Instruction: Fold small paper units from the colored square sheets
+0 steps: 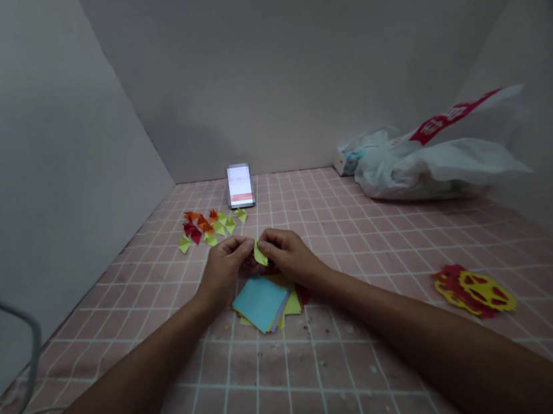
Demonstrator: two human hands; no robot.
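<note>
Between my two hands is a small piece of folded yellow paper [260,254]. My left hand [227,261] pinches its left side with thumb and fingers. From the other side, my right hand [290,254] grips it the same way. Its lower tip points down between the thumbs, and the fingers hide part of it. Just below the hands lies a stack of square coloured paper [260,301], light blue on top, with yellow, purple and red edges showing. Beyond my left hand sits a group of small folded paper pieces [204,226] in red, orange and yellow.
A lit phone [240,186] stands upright near the back wall. At the back right, a white plastic bag [417,166] lies against a tissue box [345,161]. Red and yellow paper cut-outs [474,290] rest on the right. A grey cable [35,344] curves along the left edge.
</note>
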